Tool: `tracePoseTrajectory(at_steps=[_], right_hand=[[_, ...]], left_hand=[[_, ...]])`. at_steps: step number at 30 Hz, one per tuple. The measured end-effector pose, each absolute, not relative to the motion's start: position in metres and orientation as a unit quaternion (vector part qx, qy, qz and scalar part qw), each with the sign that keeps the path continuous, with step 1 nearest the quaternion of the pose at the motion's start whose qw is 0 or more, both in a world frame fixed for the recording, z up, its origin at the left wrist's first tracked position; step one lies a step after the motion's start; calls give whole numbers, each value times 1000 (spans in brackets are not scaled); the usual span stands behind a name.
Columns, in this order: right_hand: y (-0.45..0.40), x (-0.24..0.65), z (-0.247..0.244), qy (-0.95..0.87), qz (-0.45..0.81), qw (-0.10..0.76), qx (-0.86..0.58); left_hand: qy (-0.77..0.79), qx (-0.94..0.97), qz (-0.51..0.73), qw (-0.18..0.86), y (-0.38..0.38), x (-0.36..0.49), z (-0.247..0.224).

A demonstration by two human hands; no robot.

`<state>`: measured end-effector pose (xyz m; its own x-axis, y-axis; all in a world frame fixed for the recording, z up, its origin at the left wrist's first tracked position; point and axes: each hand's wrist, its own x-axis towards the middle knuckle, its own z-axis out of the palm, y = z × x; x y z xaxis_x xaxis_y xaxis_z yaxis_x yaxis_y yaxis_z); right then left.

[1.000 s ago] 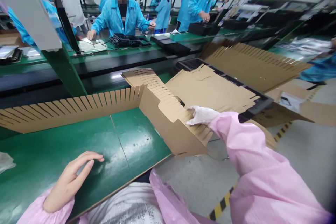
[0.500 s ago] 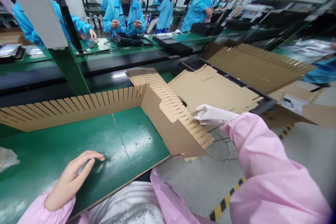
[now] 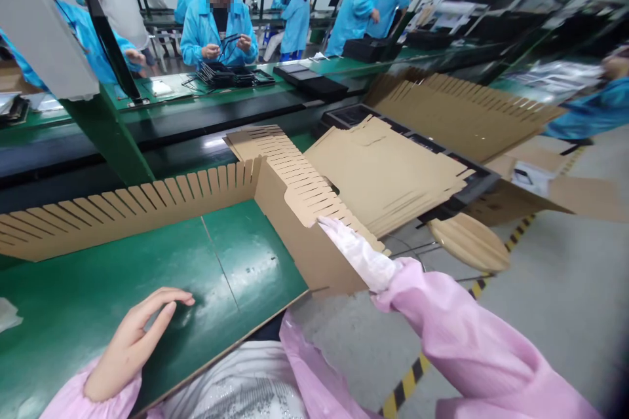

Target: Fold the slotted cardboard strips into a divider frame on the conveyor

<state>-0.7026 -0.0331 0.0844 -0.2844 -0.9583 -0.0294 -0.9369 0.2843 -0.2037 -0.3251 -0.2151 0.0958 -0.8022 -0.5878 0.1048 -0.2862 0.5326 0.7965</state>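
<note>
My right hand (image 3: 358, 253), in a white glove, lies with fingers stretched out over the slotted edge of a cardboard divider (image 3: 289, 222). That divider stands at the right end of the green tabletop (image 3: 196, 262), with a row of comb-like slots on top. Along the far side runs a second slotted cardboard strip (image 3: 122, 213), upright. Bare and holding nothing, my left hand (image 3: 137, 334) hovers at or just above the tabletop near the front edge, fingers apart; whether it touches the surface I cannot tell.
A stack of flat cardboard sheets (image 3: 388, 177) lies on a dark crate to the right, beside more slotted cardboard (image 3: 457, 111). A round wooden stool (image 3: 469, 242) stands on the floor. A green post (image 3: 108, 137) rises at the left. Co-workers in blue sit and stand beyond.
My right hand has moved left and nearer, from beside the cardboard stack onto the divider's slotted edge. The stool has come into sight. My left hand has hardly moved.
</note>
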Motion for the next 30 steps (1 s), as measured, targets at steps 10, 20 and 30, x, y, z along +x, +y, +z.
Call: tracePoseTrajectory(at_steps=[10,20,30], right_hand=[[-17,-692,93,824,-68,118,-551],[13,-717,100,818,-59,69,-567],[56,-743,92,811,-63,95,-574]], left_hand=[[-860,268,-396,178,-214,-329,100],[-867,246,-394,179,-215,-333,100],[-863,238,-411,173,-217,-336,98]])
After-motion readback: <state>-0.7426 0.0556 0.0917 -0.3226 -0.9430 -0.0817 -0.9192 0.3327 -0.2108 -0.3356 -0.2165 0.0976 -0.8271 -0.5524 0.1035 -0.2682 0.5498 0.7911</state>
